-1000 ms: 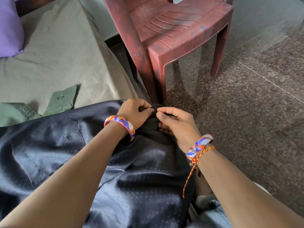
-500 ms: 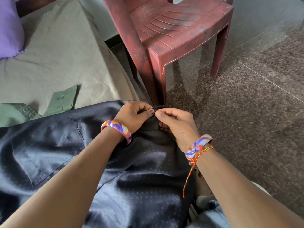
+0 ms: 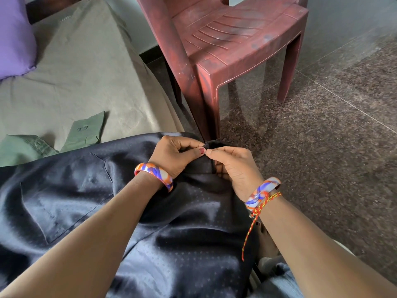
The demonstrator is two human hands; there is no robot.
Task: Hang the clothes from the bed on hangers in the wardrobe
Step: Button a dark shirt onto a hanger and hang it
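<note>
A shiny black shirt [image 3: 71, 196] with a chest pocket lies spread over the near edge of the bed [image 3: 86, 67] and across my lap. My left hand [image 3: 174, 155] and my right hand [image 3: 234, 166] meet at its far edge, each pinching the dark fabric there between thumb and fingers, the thumbs almost touching. Whether a button sits between them is hidden. A green shirt [image 3: 28, 145] lies on the bed at the left, one cuff sticking out. No hanger or wardrobe is in view.
A dark red plastic chair [image 3: 232, 44] stands on the speckled stone floor [image 3: 322, 158] just beyond my hands, its front leg close to them. A purple pillow [image 3: 15, 35] lies at the bed's far left. Light blue cloth [image 3: 277, 282] shows at the bottom right.
Both hands have drawn closer together at the shirt's edge and shifted slightly away from me. The shirt's body has stayed where it lay.
</note>
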